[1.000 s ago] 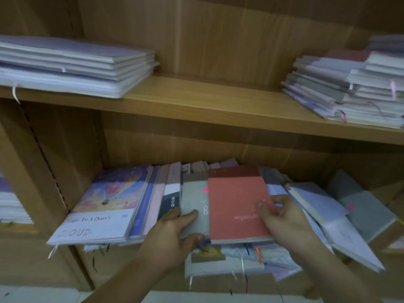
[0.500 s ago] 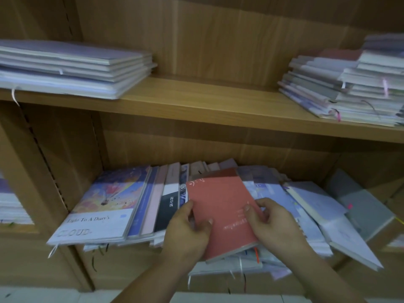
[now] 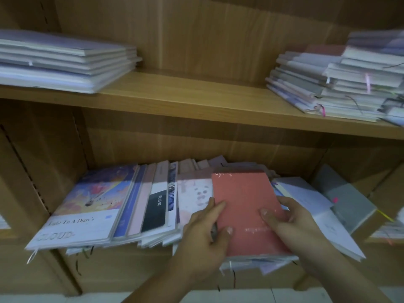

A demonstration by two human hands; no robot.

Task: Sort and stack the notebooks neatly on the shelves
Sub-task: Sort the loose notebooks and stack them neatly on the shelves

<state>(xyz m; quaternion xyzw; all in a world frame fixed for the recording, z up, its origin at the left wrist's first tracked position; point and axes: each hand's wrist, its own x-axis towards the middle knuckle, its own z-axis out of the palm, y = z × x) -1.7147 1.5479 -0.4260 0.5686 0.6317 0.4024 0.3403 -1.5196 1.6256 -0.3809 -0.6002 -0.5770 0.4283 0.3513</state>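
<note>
Low in the wooden bookcase (image 3: 196, 99), red notebook (image 3: 244, 204) lies gripped between left hand (image 3: 203, 237) and right hand (image 3: 293, 224)

The red notebook (image 3: 244, 206), tilted a moment ago, now lies straighter. It hides the grey notebook, and a pink notebook (image 3: 194, 193) has appeared left of it. The left hand (image 3: 203, 232) has moved from the grey cover to the red edge.

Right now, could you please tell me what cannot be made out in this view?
Head view: print on the red notebook, too blurred to read.
Head view: notebooks beneath it, covered by it, the left hand and the right hand.
Head view: upper-right stack, cut off by the right edge.
</note>
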